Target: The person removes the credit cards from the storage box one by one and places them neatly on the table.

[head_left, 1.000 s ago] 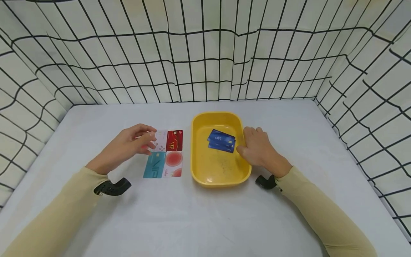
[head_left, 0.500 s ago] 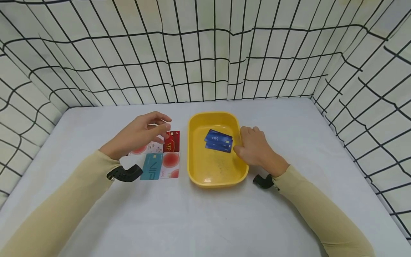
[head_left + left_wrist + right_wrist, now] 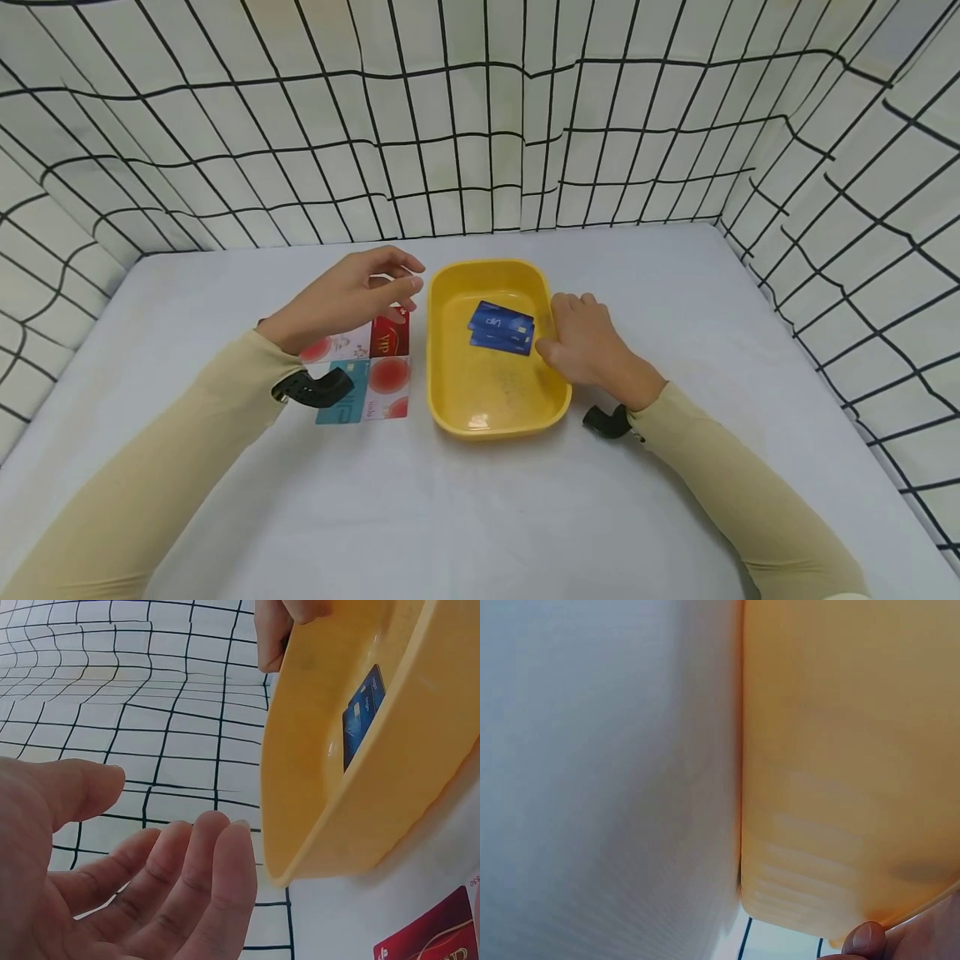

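My right hand (image 3: pixel 588 343) grips the right rim of a yellow plastic tray (image 3: pixel 491 400), thumb over the edge on the inside. Two overlapping blue cards (image 3: pixel 501 327) lie in the tray. My left hand (image 3: pixel 348 293), fingers loosely bent and holding nothing, hovers over the far end of a group of cards and just left of the tray's rim. Partly beneath it are a red VIP card (image 3: pixel 390 340) and a white flowered card (image 3: pixel 349 344). Nearer lie a teal card (image 3: pixel 342 407) and a white card with red circles (image 3: pixel 387 383). My left wrist strap partly covers the teal card.
A white cloth (image 3: pixel 480 517) covers the table. White walls with black grid lines (image 3: pixel 420 150) enclose the back and both sides. A black wrist strap (image 3: pixel 607 422) sits at my right cuff.
My left hand has moved right and farther away from me, from the left of the cards to near the tray's rim. My right hand keeps its hold on the tray; the view has shifted slightly.
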### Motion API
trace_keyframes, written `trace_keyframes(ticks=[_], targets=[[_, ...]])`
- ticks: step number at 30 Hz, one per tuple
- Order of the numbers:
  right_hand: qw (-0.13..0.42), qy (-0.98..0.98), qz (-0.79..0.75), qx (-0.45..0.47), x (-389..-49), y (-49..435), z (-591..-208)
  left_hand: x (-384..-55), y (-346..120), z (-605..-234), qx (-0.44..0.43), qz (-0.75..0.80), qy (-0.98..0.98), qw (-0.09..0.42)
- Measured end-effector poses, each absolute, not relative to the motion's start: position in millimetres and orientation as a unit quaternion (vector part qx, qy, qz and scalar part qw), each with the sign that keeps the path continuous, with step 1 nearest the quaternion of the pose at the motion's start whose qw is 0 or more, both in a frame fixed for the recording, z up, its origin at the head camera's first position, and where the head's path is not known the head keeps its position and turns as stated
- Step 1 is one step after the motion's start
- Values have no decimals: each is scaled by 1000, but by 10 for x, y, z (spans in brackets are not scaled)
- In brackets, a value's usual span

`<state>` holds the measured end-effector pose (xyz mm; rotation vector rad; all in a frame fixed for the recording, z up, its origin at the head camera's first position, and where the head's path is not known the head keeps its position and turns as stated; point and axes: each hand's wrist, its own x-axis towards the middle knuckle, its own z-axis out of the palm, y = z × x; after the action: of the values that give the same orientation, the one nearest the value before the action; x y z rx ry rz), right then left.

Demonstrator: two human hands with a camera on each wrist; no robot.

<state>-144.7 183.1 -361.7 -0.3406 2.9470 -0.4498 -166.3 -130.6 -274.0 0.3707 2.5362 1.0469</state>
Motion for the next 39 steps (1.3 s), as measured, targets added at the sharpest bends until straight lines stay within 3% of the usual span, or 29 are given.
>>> trace_keyframes(ticks=[21,39], targets=[[80,980,-145,-106,-1461,1832,-3608,-1906,-934,-2747,179,369,892,190],[78,979,-154,-112,-1483,1873,-3632,-2154,-513,-2942,240,372,868,225]])
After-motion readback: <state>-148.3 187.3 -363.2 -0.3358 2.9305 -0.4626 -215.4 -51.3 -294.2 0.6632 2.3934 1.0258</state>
